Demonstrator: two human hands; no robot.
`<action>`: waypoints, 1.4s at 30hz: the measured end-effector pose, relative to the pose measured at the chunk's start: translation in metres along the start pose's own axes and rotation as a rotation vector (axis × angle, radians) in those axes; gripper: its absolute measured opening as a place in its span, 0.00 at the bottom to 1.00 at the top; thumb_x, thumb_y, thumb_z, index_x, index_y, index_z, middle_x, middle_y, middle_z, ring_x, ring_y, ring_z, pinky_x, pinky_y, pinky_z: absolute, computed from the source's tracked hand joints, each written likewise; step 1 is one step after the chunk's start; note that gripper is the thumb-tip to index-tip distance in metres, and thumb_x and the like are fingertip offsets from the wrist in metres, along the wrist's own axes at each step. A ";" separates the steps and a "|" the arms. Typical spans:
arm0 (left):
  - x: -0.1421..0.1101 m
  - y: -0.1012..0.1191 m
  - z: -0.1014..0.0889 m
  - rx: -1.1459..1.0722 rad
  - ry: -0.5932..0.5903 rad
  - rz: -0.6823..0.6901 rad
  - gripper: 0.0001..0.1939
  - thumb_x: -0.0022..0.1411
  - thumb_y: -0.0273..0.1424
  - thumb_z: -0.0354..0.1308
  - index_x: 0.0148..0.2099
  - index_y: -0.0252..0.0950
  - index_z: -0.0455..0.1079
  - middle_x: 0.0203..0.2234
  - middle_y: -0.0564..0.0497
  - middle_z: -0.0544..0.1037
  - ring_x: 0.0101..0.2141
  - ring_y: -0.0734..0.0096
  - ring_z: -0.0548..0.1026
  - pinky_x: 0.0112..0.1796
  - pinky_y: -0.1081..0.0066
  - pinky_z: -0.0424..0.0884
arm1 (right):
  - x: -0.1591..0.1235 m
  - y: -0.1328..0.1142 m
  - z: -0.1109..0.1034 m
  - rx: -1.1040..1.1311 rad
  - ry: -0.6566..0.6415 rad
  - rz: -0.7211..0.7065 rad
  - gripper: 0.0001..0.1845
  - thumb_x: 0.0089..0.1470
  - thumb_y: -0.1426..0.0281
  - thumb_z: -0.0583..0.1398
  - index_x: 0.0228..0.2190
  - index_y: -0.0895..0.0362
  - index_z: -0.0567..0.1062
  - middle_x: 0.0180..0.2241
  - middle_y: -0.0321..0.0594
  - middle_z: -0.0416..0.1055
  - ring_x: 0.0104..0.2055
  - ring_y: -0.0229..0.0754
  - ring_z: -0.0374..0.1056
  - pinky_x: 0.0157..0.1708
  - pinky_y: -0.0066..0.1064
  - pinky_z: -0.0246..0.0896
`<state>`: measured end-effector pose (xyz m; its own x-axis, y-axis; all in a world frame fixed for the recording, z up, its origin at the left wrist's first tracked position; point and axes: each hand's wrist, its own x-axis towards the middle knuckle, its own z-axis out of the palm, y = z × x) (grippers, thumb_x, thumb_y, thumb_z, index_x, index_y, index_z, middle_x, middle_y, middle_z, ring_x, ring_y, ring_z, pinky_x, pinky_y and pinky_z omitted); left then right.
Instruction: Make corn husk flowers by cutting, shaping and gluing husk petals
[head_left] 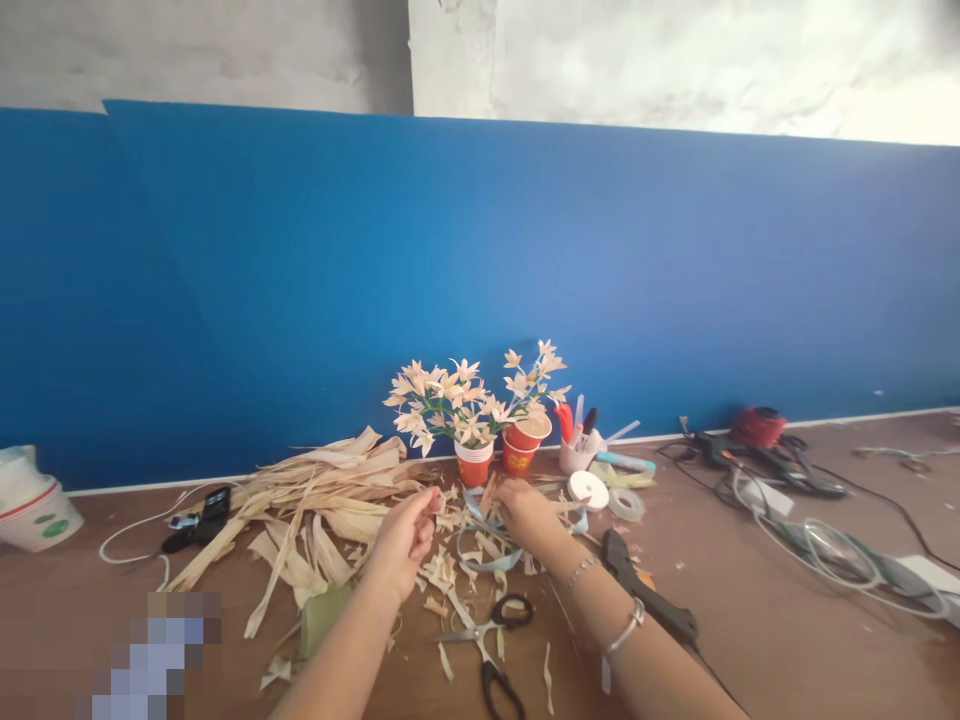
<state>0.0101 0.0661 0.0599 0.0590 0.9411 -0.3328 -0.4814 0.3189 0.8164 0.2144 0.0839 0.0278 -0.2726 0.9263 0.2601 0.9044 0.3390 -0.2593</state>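
My left hand (409, 538) is held over the scraps with thumb and fingertips pressed together; what they pinch, if anything, is too small to make out. My right hand (531, 515) reaches down among the scraps beside a light blue ribbon (495, 564), its fingers bent together and their tips partly hidden. Behind the hands, pale husk flowers (450, 395) on green stems stand in a red and white paper cup (474, 468). More flowers rise from the red paper cups (519, 458) to its right. Scissors (480, 632) lie partly spread between my forearms.
Dried corn husks (330, 490) are heaped at left. Right of my hands are a white roll (588, 490), a clear tape roll (626, 504), a pen cup (576, 458) and a black glue gun (649, 590). Cables (817, 560) spread at far right. A blue panel (480, 250) stands behind.
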 end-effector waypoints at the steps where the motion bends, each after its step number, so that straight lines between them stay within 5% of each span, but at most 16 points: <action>1: 0.001 0.002 -0.001 -0.011 -0.005 0.004 0.09 0.52 0.30 0.59 0.36 0.30 0.71 0.24 0.52 0.72 0.13 0.89 0.55 0.11 0.85 0.43 | 0.001 0.001 0.000 -0.004 -0.019 0.010 0.15 0.47 0.82 0.53 0.32 0.59 0.76 0.33 0.44 0.72 0.39 0.43 0.66 0.40 0.29 0.57; 9: 0.003 0.007 -0.003 -0.046 0.021 0.011 0.11 0.50 0.29 0.60 0.37 0.30 0.70 0.24 0.53 0.70 0.13 0.89 0.54 0.11 0.84 0.42 | 0.006 -0.030 -0.009 0.072 0.045 0.114 0.12 0.50 0.76 0.54 0.34 0.58 0.76 0.37 0.46 0.69 0.42 0.46 0.62 0.43 0.33 0.54; 16: 0.003 0.003 -0.005 0.064 0.012 0.096 0.15 0.47 0.32 0.61 0.39 0.32 0.71 0.25 0.54 0.71 0.15 0.87 0.55 0.14 0.82 0.41 | 0.017 -0.049 0.008 0.351 0.093 0.184 0.07 0.45 0.75 0.57 0.21 0.59 0.75 0.33 0.46 0.70 0.41 0.47 0.61 0.43 0.35 0.53; 20: -0.001 0.000 -0.003 0.319 0.044 0.214 0.16 0.45 0.31 0.61 0.39 0.34 0.73 0.26 0.52 0.73 0.20 0.80 0.64 0.19 0.79 0.54 | 0.017 -0.042 -0.002 0.613 0.073 0.339 0.12 0.49 0.68 0.55 0.22 0.61 0.74 0.23 0.39 0.68 0.28 0.40 0.63 0.30 0.30 0.56; 23: -0.003 -0.006 0.000 0.553 -0.046 0.285 0.17 0.44 0.29 0.62 0.40 0.34 0.75 0.29 0.50 0.75 0.29 0.71 0.71 0.31 0.73 0.65 | 0.012 -0.044 -0.014 0.807 -0.002 0.406 0.15 0.48 0.63 0.54 0.23 0.62 0.74 0.18 0.35 0.66 0.21 0.36 0.59 0.24 0.27 0.53; 31: 0.002 -0.017 0.003 0.777 -0.116 0.609 0.03 0.43 0.26 0.62 0.22 0.36 0.71 0.25 0.51 0.74 0.31 0.64 0.71 0.36 0.69 0.65 | 0.000 -0.056 -0.027 0.984 -0.076 0.414 0.13 0.43 0.63 0.58 0.20 0.61 0.73 0.18 0.33 0.64 0.22 0.34 0.57 0.25 0.25 0.52; 36: -0.003 -0.011 0.005 0.690 -0.065 0.571 0.07 0.45 0.29 0.62 0.19 0.37 0.70 0.22 0.52 0.72 0.28 0.66 0.69 0.31 0.72 0.62 | -0.012 -0.047 -0.037 0.843 -0.053 0.329 0.09 0.45 0.67 0.58 0.22 0.59 0.74 0.22 0.36 0.70 0.27 0.37 0.62 0.29 0.26 0.55; 42: -0.007 -0.010 0.006 0.564 -0.019 0.315 0.07 0.46 0.34 0.63 0.24 0.34 0.74 0.19 0.53 0.73 0.23 0.71 0.67 0.28 0.74 0.61 | -0.036 -0.062 -0.045 -0.020 -0.434 0.012 0.12 0.41 0.79 0.56 0.24 0.57 0.79 0.27 0.43 0.77 0.30 0.42 0.70 0.28 0.27 0.56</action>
<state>0.0194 0.0570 0.0566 0.0075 0.9995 -0.0322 0.0551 0.0318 0.9980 0.1830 0.0222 0.0768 -0.3710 0.9149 -0.1589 0.9133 0.3286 -0.2405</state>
